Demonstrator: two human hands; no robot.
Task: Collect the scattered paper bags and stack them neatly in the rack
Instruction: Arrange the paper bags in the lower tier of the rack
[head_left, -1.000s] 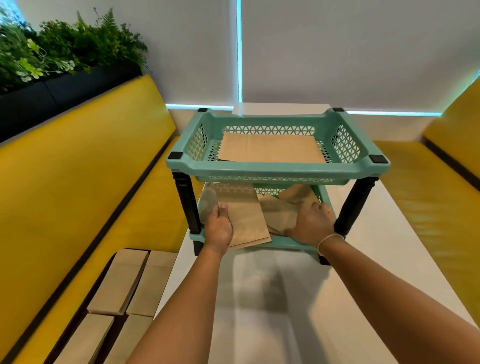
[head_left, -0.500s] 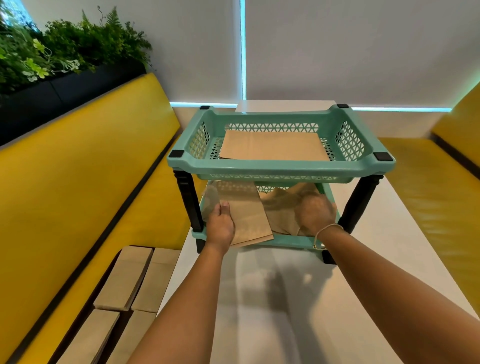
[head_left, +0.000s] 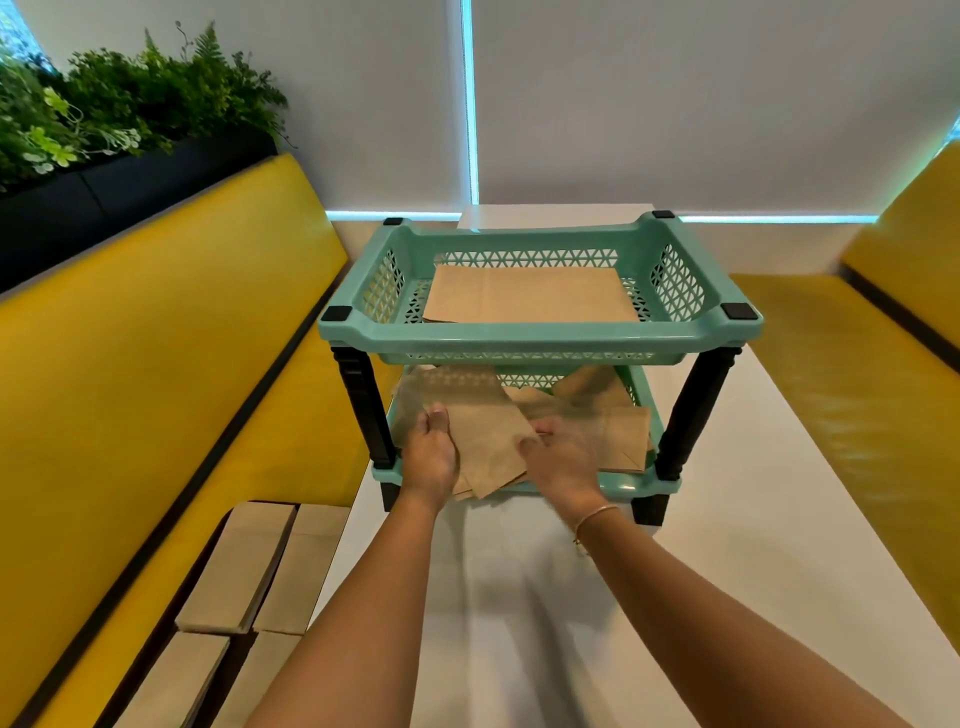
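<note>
Your left hand (head_left: 431, 457) and right hand (head_left: 563, 457) work at the open front of the rack's lower tier (head_left: 636, 486), where a loose heap of paper bags (head_left: 498, 441) lies askew and overhangs the front lip. The left hand grips the left edge of the topmost bag, thumb on top. The right hand is blurred; its fingers (head_left: 543, 431) appear curled onto the bags beside it, but whether they pinch or merely press cannot be told.

The step in hand, judged from the disorder, is squaring this heap. Hold one side steady with the left hand and use the right to draw the crooked bags (head_left: 618, 441) at the right into line. Then slide the whole stack back until its near edge sits inside the lip. Paper this thin will likely crease if you push it against the mesh wall.

The upper tier (head_left: 540, 340) hangs low over your knuckles and already carries a flat stack (head_left: 530, 296); keep your hands low and enter from the front. Black posts (head_left: 371, 410) bound the opening at either side. The desk (head_left: 545, 597) offers open room toward you. More bags (head_left: 244, 571) lie below at the left, beside the yellow bench (head_left: 156, 364), yet to be collected.
</note>
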